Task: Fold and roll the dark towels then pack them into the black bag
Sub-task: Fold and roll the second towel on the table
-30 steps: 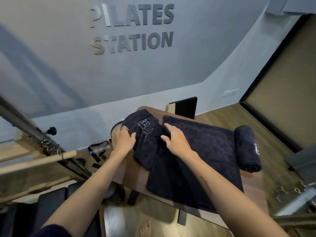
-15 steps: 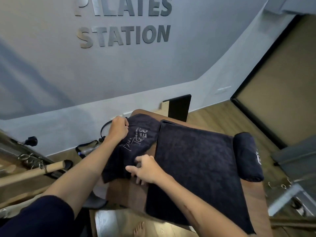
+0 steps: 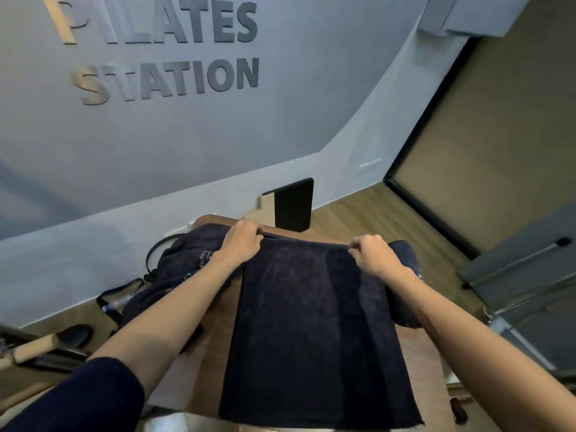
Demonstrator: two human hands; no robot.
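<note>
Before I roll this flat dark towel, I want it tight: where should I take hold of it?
Take the flat towel by its far edge, at the two corners, reaching over it from the near side. It lies spread on the wooden table with that edge straight and free. The left hand and right hand already pinch there, so rolling toward you looks easiest.

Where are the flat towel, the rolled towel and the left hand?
flat towel (image 3: 314, 332): head view, middle of the spread cloth.
rolled towel (image 3: 405, 249): head view, far end of the roll, beyond the right wrist.
left hand (image 3: 241, 244): head view, back of the hand.
</note>
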